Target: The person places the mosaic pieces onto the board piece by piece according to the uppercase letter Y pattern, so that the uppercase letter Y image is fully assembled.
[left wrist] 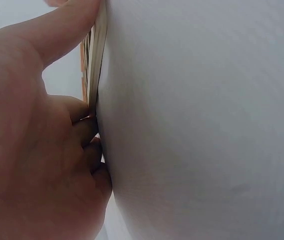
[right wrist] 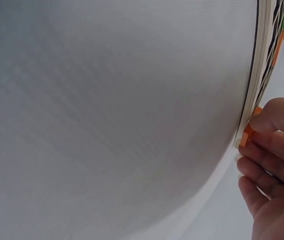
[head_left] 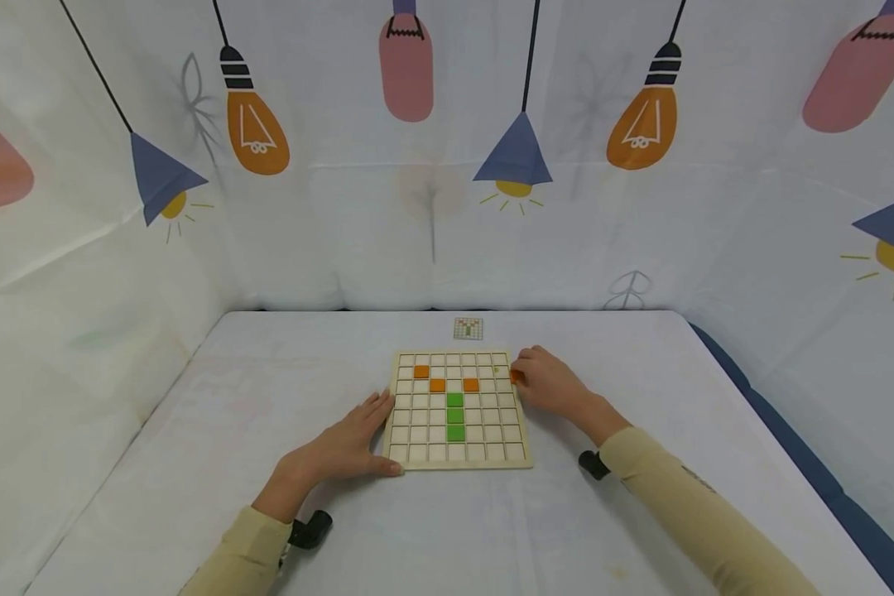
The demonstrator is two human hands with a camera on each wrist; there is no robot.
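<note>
A square wooden grid board (head_left: 458,465) lies flat on the table, bearing orange tiles (head_left: 421,372) and a column of green tiles (head_left: 456,416). My left hand (head_left: 350,439) rests against the board's left side, its fingers along that edge and its thumb at the near left corner. In the left wrist view the left hand (left wrist: 47,125) touches the board's side (left wrist: 98,55). My right hand (head_left: 555,385) is at the board's far right edge. It pinches an orange tile (right wrist: 246,135) between thumb and fingers, beside the rim.
Beyond the board lies a small pattern card (head_left: 468,329) showing a similar grid. A white cloth covers the table (head_left: 268,372). White curtains (head_left: 328,223) printed with lamps and bulbs hang behind and at the sides. Black wrist cameras (head_left: 311,530) are worn on both arms.
</note>
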